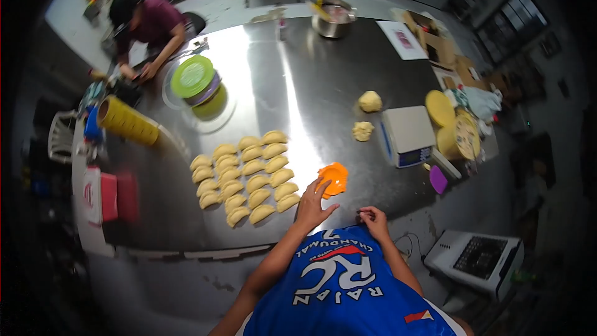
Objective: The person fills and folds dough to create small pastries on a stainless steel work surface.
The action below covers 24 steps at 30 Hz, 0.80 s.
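My left hand (314, 205) is at the near edge of the steel table, its fingers apart and the fingertips at the left rim of an orange plastic mould (334, 180). Just right of it, my right hand (373, 216) is by the table edge with its fingers curled; whether anything small is between them is too small to tell. Rows of folded half-moon dough pieces (254, 183) lie left of my left hand. Beyond the mould are a smooth dough ball (370, 101) and a rougher dough lump (362, 130).
A scale (409, 134), yellow tub (460, 140) and purple scraper (438, 180) stand right. Left are a yellow cylinder (127, 121), green-lidded container (193, 77) and red box (108, 196). A metal pot (334, 22) is at the far edge. Another person (152, 25) leans over the far left corner.
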Tool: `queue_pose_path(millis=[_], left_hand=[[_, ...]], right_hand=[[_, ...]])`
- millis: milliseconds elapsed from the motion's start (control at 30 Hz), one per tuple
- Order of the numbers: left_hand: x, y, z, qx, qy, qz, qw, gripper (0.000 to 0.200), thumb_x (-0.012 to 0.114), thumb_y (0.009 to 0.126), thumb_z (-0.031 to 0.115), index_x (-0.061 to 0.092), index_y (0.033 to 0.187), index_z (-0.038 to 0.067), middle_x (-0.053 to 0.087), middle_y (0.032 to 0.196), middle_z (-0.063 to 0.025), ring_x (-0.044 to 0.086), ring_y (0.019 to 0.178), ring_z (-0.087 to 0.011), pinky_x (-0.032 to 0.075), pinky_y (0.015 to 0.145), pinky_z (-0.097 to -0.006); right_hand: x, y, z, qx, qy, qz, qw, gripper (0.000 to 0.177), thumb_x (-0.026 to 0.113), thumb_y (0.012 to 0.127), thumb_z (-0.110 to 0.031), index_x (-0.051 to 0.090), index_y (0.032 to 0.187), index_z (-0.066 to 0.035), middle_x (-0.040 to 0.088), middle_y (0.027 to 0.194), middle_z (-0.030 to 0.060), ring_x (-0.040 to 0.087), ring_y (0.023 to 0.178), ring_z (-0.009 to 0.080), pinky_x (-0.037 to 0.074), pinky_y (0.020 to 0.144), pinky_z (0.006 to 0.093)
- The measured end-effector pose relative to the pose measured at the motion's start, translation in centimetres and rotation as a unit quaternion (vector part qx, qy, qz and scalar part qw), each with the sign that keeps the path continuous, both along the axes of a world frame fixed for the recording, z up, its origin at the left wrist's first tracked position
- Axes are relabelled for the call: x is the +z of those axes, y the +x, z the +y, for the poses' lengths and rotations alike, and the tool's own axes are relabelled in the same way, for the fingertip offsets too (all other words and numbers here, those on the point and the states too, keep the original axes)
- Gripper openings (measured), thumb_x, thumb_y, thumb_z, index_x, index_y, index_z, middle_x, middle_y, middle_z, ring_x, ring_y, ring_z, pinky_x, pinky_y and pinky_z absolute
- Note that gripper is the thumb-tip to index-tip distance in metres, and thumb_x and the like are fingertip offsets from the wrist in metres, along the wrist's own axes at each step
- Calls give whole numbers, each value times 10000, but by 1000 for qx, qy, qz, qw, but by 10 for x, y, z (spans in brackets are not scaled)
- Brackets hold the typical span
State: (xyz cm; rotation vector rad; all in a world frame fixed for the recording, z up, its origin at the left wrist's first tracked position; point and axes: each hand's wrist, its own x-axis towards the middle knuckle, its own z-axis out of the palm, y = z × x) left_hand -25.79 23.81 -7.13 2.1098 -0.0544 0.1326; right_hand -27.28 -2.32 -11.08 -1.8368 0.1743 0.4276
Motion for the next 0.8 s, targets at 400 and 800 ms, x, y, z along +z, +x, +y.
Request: queue_pose_path(millis=[400, 800], left_hand=[[-48, 67, -58, -89, 302, 159, 936, 950, 858, 576, 371, 402, 1357, 80, 422, 1346, -228, 449, 1179, -390, 440, 925, -487], [-33, 151, -155, -24, 253, 27, 967, 971, 832, 622, 334, 337, 1416, 72, 311, 1434, -268, 351, 1292, -427, 327, 1062, -453]], right_hand=[[-18, 12, -133, -191, 54, -47, 979, 122, 626, 893, -77, 648, 975, 9, 651, 796, 36, 609, 696, 82, 501, 642, 220], [1, 101, -273, -296, -167, -91, 936, 261, 708, 803, -134, 637, 1038, -44, 642, 958, 98, 618, 881, 211, 499, 737, 307]])
